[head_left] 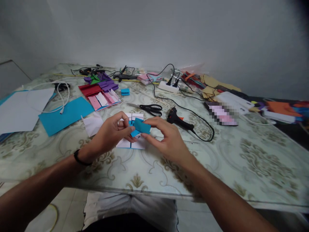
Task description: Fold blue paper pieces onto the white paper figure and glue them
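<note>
A small folded piece of blue paper (142,126) is held up between both hands, over the middle of the table. My left hand (116,129), with a ring on one finger, pinches its left end between thumb and fingers. Its right end is gripped by my right hand (166,135), thumb below and forefinger above. Beneath them lies a white paper piece with blue edges (124,144), partly hidden by the hands. A white paper scrap (92,125) is just left of my left hand.
Black-handled scissors (151,109) and a black glue gun (180,120) with its cord lie beyond my hands. Blue sheets (65,116) and white sheets (23,109) are at left. Behind are folded pink papers (95,101), a power strip (169,87) and, at right, a phone (220,114).
</note>
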`<state>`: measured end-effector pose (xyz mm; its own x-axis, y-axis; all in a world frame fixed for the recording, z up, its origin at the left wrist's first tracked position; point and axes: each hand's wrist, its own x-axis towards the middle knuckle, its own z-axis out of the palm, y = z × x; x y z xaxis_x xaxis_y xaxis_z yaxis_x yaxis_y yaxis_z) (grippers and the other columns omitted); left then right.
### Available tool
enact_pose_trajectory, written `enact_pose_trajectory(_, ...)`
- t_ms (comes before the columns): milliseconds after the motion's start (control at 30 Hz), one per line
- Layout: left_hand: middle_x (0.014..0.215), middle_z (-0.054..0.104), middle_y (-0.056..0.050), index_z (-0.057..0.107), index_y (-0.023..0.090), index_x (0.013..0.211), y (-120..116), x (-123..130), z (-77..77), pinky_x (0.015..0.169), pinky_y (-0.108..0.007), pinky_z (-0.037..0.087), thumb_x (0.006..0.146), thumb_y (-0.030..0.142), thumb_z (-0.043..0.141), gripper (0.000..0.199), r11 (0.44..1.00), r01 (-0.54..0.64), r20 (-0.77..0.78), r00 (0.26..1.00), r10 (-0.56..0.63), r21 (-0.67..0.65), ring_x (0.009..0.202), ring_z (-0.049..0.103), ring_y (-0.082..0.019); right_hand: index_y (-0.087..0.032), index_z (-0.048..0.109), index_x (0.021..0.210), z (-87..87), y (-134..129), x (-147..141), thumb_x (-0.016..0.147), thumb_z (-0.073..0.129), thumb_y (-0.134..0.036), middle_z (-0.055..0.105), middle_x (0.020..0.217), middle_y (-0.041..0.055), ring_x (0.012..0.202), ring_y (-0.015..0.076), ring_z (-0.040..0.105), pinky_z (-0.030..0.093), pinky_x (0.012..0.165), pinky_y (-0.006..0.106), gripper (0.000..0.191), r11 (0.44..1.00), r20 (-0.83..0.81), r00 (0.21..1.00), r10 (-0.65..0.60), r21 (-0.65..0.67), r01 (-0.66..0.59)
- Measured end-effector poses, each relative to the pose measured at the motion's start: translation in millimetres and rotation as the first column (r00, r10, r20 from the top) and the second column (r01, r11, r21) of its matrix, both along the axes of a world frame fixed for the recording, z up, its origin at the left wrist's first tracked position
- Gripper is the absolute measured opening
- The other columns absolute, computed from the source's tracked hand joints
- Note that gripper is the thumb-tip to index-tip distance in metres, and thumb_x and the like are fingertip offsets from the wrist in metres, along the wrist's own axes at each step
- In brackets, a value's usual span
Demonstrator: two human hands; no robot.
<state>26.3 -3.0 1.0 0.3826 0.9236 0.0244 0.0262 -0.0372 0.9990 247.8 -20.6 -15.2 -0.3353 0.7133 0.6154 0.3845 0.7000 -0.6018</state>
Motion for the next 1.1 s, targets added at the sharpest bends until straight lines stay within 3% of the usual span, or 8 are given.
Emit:
enact_pose_trajectory(233, 0.069, 0.074, 0.003, 0.063, 0.017, 0.089, -1.9, 1.2, 2.5, 0.061, -0.024, 0.066, 0.086, 0.034, 0.081, 0.025, 1.0, 0.022, 0.015, 1.0, -0.022, 0.019, 0.063, 0.079, -0.017, -0.027, 0.061, 0.132, -2.4, -2.2, 0.9, 0.094, 0.075, -0.027, 0.077, 0.118, 0.0061, 0.091, 0.0209, 0.077, 0.061, 0.078, 0.033, 0.04, 0.977, -0.134, 0.988, -0.078, -0.208, 0.049)
enact_pose_trajectory(433, 0.095, 0.076, -0.005, 0.075, 0.018, 0.097, -1.7, -1.3, 0.3, 0.073, -0.027, 0.068, 0.081, 0.032, 0.087, 0.024, 0.972, 0.048, -0.116, 0.993, -0.021, 0.231, 0.084, 0.078, -0.019, -0.028, 0.064, 0.129, 0.2, -1.8, 0.3, 0.094, 0.072, -0.024, 0.076, 0.123, 0.0054, 0.092, 0.019, 0.077, 0.062, 0.077, 0.031, 0.036, 0.973, -0.181, 0.98, -0.08, -0.227, 0.037)
enact_pose_trajectory(500, 0.111, 0.072, -0.008, 0.078, 0.018, 0.101, -1.8, -3.4, -2.0, 0.078, -0.03, 0.069, 0.082, 0.031, 0.087, 0.025, 0.914, 0.09, -0.19, 0.982, -0.014, 0.396, 0.091, 0.077, -0.019, -0.028, 0.066, 0.124, 0.3, -1.2, -0.1, 0.093, 0.071, -0.021, 0.076, 0.12, 0.0043, 0.091, 0.018, 0.076, 0.062, 0.077, 0.03, 0.031, 0.975, -0.187, 0.98, -0.071, -0.219, 0.029)
enact_pose_trajectory(600, 0.123, 0.068, -0.011, 0.078, 0.02, 0.105, -2.8, -5.0, -3.2, 0.086, -0.033, 0.067, 0.084, 0.025, 0.086, 0.023, 0.733, 0.158, -0.309, 0.948, 0.074, 0.662, 0.102, 0.075, -0.021, -0.027, 0.066, 0.119, 0.1, -1.3, -1.0, 0.093, 0.069, -0.019, 0.077, 0.11, 0.0025, 0.083, 0.0164, 0.075, 0.061, 0.072, 0.028, 0.027, 0.973, -0.189, 0.98, -0.068, -0.228, 0.023)
enact_pose_trajectory(700, 0.127, 0.066, -0.012, 0.077, 0.02, 0.102, -4.3, -4.6, -2.8, 0.094, -0.037, 0.064, 0.086, 0.018, 0.084, 0.018, 0.589, 0.221, -0.372, 0.917, 0.147, 0.777, 0.107, 0.073, -0.021, -0.026, 0.066, 0.118, -0.4, -2.0, -1.8, 0.094, 0.069, -0.021, 0.076, 0.105, 0.0018, 0.078, 0.0157, 0.072, 0.06, 0.069, 0.029, 0.025, 0.974, -0.164, 0.984, -0.072, -0.224, 0.034)
enact_pose_trajectory(933, 0.128, 0.065, -0.012, 0.08, 0.021, 0.095, -7.2, -3.4, -7.0, 0.091, -0.042, 0.063, 0.09, 0.011, 0.074, 0.013, 0.507, 0.246, -0.423, 0.865, 0.27, 0.826, 0.109, 0.071, -0.025, -0.025, 0.067, 0.114, -2.7, -2.0, -2.8, 0.097, 0.065, -0.024, 0.073, 0.098, 0.0032, 0.078, 0.0185, 0.072, 0.059, 0.07, 0.033, 0.017, 0.971, -0.056, 0.996, -0.067, -0.234, 0.052)
enact_pose_trajectory(1100, 0.122, 0.066, -0.012, 0.075, 0.018, 0.087, -10.2, -1.7, -4.9, 0.09, -0.04, 0.063, 0.091, 0.007, 0.067, 0.014, 0.503, 0.217, -0.407, 0.861, 0.306, 0.837, 0.107, 0.071, -0.024, -0.024, 0.069, 0.111, 1.2, -2.4, -2.8, 0.092, 0.07, -0.022, 0.059, 0.113, 0.009, 0.102, 0.0246, 0.064, 0.056, 0.09, 0.044, 0.019, 0.991, -0.016, 0.992, -0.126, 0.037, 0.127)
